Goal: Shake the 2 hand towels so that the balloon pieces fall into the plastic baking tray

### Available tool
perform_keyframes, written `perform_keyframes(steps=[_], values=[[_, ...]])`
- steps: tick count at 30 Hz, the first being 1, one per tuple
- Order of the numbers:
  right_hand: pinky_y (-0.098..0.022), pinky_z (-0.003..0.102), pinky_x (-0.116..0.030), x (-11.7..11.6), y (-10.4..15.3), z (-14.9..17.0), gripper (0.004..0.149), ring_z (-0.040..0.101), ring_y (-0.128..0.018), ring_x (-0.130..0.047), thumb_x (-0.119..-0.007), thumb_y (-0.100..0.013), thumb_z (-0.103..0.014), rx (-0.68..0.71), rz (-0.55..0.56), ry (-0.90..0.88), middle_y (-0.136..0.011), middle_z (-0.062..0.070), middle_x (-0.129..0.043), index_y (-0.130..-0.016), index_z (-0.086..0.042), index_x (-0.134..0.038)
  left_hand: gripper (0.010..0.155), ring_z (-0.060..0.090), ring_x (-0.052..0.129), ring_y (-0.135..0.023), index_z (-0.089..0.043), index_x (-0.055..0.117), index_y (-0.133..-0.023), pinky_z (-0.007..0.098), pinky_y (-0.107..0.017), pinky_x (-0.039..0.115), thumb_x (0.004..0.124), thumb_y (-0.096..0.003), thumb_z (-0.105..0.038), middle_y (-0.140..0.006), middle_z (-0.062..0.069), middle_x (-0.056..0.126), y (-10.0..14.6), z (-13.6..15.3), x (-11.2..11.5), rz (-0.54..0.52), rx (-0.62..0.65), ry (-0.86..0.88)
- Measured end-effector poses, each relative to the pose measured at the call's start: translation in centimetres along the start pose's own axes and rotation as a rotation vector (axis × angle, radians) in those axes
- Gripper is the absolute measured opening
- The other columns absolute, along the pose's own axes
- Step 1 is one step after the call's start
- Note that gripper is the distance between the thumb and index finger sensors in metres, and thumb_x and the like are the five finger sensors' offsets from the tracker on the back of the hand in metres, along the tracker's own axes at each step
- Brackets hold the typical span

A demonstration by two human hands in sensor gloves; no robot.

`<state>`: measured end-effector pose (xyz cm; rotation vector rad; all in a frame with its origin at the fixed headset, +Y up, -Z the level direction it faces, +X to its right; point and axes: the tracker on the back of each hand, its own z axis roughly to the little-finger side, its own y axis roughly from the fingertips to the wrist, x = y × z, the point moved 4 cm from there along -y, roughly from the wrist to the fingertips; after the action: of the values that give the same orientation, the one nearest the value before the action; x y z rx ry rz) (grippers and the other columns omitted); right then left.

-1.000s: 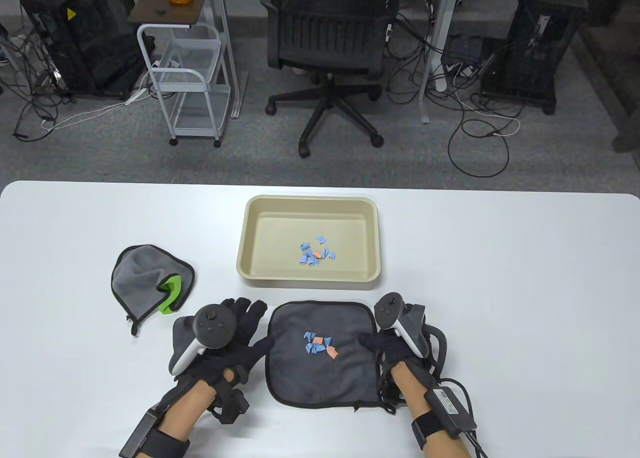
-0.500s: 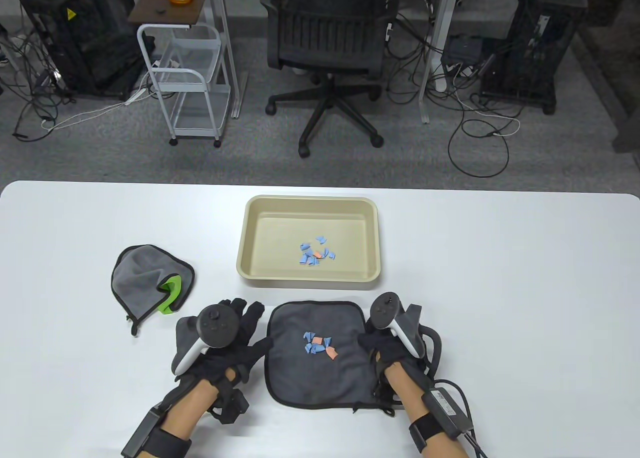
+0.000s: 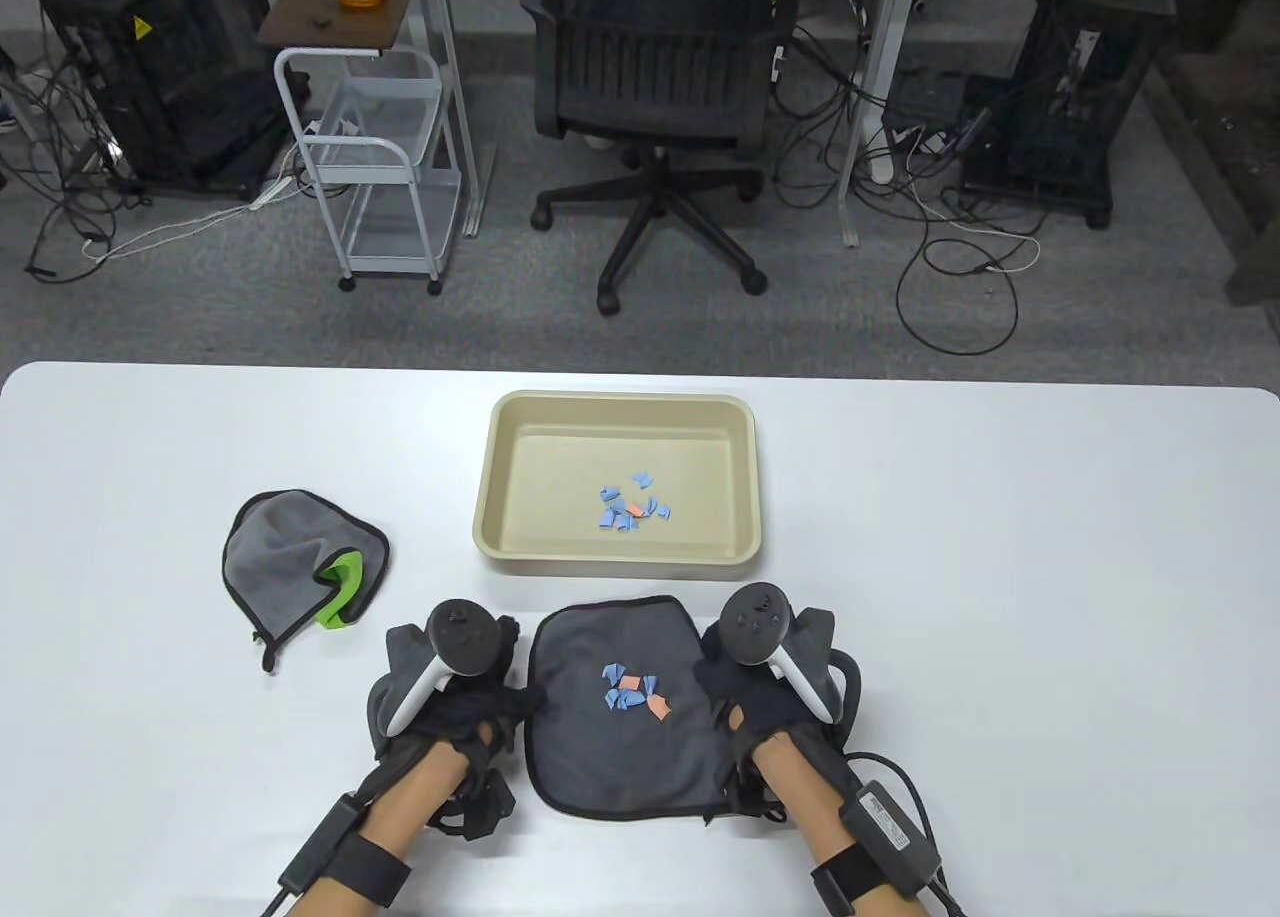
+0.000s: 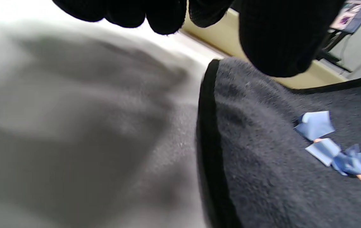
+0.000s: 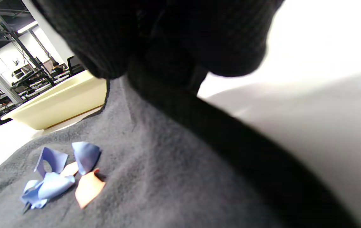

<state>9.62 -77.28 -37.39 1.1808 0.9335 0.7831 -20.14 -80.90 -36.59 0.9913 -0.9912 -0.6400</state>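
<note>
Done: we judge one towel finished; the light grey towel (image 3: pixel 295 557) lies crumpled on the tabletop (image 3: pixel 1000 607), and balloon pieces (image 3: pixel 632 506) sit in the baking tray (image 3: pixel 500 477).
Left: the dark towel (image 3: pixel 610 747), just before the tray, carries its own pieces (image 3: pixel 632 692).
Hands: our left hand (image 3: pixel 455 697) has not closed; its fingers hang relaxed over that towel's left edge. Our right hand (image 3: pixel 765 682) pinches the right edge.

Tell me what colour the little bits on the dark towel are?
Mostly blue, a couple orange: the small balloon pieces, clearest in the right wrist view.
</note>
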Motion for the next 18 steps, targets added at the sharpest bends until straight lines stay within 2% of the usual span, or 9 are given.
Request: perform_keyframes(steps=[4, 11, 14, 15, 18], values=[[-0.031, 0.017, -0.091, -0.1, -0.2, 0.4, 0.041, 0.001, -0.049, -0.102, -0.086, -0.04, -0.039, -0.003, -0.004, -0.013, -0.092, -0.002, -0.08, -0.079, -0.032, -0.074, 0.087, 0.037, 0.055, -0.08, -0.033, 0.036, -0.106, 0.052, -0.062, 0.052, 0.08, -0.0343, -0.056, -0.102, 0.006, 0.043, -1.9, -0.2, 0.7, 0.024, -0.076, -0.049], [-0.03, 0.018, -0.09, -0.1, -0.1, 0.5, 0.041, 0.002, -0.048, -0.103, -0.086, -0.04, -0.04, -0.002, -0.004, -0.011, -0.091, -0.003, -0.081, -0.078, -0.033, -0.074, 0.082, 0.036, 0.055, -0.078, -0.038, 0.042, -0.102, 0.052, -0.061, 0.053, 0.083, -0.0319, -0.053, -0.102, 0.003, 0.041, -2.7, -1.4, 0.7, -0.069, -0.105, -0.149], [-0.029, 0.019, -0.091, 0.0, -0.1, 0.6, 0.041, 0.002, -0.047, -0.105, -0.086, -0.039, -0.042, 0.002, 0.006, 0.009, -0.091, -0.005, -0.083, -0.078, -0.034, -0.074, 0.071, 0.037, 0.056, -0.079, -0.038, 0.056, -0.095, 0.054, -0.061, 0.053, 0.088, -0.0313, -0.046, -0.101, 0.003, 0.043, -2.7, -1.6, 0.6, -0.074, -0.112, -0.086], [-0.028, 0.018, -0.092, 0.1, -0.1, 0.6, 0.041, 0.002, -0.046, -0.106, -0.086, -0.039, -0.043, 0.004, 0.016, 0.017, -0.09, -0.006, -0.083, -0.078, -0.035, -0.074, 0.064, 0.037, 0.058, -0.078, -0.036, 0.066, -0.089, 0.054, -0.061, 0.054, 0.089, -0.0307, -0.045, -0.1, 0.003, 0.047, -2.7, -1.6, 0.4, -0.08, -0.117, -0.076], [-0.025, 0.017, -0.093, 0.3, 0.0, 0.5, 0.041, 0.0, -0.042, -0.107, -0.086, -0.039, -0.044, 0.011, 0.025, 0.015, -0.089, -0.006, -0.085, -0.078, -0.035, -0.075, 0.051, 0.038, 0.062, -0.077, -0.031, 0.079, -0.077, 0.055, -0.06, 0.057, 0.093, -0.0299, -0.041, -0.098, 0.002, 0.055, -2.7, -1.7, 0.1, -0.079, -0.117, -0.064]])
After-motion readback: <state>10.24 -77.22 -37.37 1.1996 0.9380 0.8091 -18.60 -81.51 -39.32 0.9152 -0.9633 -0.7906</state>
